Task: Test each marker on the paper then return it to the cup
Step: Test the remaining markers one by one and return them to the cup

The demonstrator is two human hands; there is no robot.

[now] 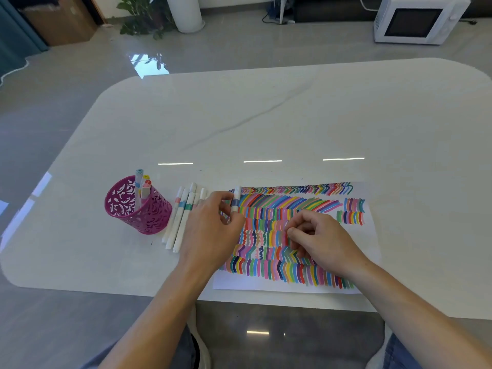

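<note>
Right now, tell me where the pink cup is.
In the head view, the pink cup stands on the white table, at the left, beside the row of loose markers.

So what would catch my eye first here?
The paper crammed with rows of colourful strokes, lying at the table's near edge. Left of it stands a pink cut-out cup holding a few markers, with loose markers beside it. The left hand pinches a blue-banded marker over the paper's left edge.
</note>
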